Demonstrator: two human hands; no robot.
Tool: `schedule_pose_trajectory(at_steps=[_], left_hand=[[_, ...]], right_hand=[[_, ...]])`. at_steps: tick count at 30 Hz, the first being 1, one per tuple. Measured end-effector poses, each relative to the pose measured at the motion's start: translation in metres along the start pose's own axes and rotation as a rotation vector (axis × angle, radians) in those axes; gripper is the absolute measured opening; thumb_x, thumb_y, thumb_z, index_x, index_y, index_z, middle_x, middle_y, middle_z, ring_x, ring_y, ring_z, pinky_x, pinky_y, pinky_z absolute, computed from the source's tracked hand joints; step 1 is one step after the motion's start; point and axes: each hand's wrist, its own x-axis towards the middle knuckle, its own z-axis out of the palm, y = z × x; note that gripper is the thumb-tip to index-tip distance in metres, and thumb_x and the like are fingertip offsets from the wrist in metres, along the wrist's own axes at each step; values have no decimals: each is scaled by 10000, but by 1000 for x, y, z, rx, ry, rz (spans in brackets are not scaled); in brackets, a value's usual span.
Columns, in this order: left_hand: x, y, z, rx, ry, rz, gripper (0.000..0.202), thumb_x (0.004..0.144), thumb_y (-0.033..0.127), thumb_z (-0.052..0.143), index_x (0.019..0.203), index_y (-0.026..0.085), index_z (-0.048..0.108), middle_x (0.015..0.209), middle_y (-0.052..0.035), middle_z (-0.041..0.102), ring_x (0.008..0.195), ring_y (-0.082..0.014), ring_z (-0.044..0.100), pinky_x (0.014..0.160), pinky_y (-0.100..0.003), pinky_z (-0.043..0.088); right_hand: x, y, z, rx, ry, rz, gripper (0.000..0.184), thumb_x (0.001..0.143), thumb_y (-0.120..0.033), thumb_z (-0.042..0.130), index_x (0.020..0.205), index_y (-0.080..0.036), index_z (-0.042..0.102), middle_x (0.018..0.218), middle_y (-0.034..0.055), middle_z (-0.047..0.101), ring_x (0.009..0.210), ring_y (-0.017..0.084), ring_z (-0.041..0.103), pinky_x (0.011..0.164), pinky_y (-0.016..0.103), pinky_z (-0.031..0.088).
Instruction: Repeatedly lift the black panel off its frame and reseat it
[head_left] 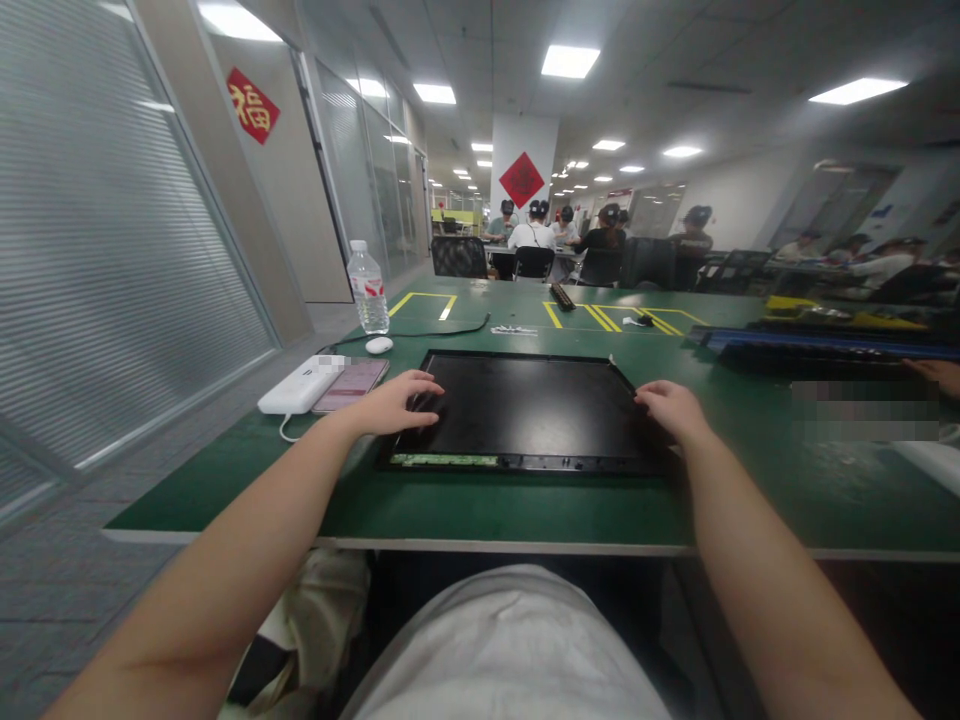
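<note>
A flat black display panel (pixel 525 405) lies on the green table (pixel 480 505) right in front of me, with a thin green circuit strip (pixel 444 460) along its near edge. My left hand (pixel 394 402) rests palm down on the panel's left edge, fingers curled over it. My right hand (pixel 673 408) grips the panel's right edge near the corner. Both forearms reach in from the bottom of the view.
Left of the panel lie a white power bank (pixel 301 385), a phone (pixel 351 384), a white mouse (pixel 379 345) and a water bottle (pixel 368 288). Dark trays (pixel 825 350) stack at the right, beside another person's hand (pixel 937 375). Several seated people work at far tables.
</note>
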Motion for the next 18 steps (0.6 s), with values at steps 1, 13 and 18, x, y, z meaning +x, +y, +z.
schedule_pose_trajectory(at_steps=[1, 13, 18], left_hand=[[2, -3, 1, 37, 29, -49, 614, 796, 571, 642, 1267, 183, 710, 1478, -174, 545, 1346, -350, 542, 1165, -453, 391], [9, -14, 3, 137, 63, -215, 442, 725, 295, 564, 1087, 219, 805, 1247, -137, 748, 1205, -378, 652, 1096, -445, 463], [10, -14, 6, 169, 70, -209, 539, 674, 236, 524, 1134, 157, 795, 1279, -172, 731, 1226, -380, 648, 1111, -442, 452]], right_hand=[[-1, -1, -1, -14, 15, -3, 112, 755, -252, 669, 832, -225, 746, 857, 53, 748, 808, 219, 676, 812, 335, 517], [5, 9, 2, -171, -45, 28, 176, 735, -224, 675, 828, -273, 817, 878, 52, 769, 815, 253, 697, 728, 336, 552], [8, 12, 5, -182, -58, 32, 272, 704, -132, 630, 864, -244, 819, 890, 65, 771, 827, 252, 707, 783, 342, 559]])
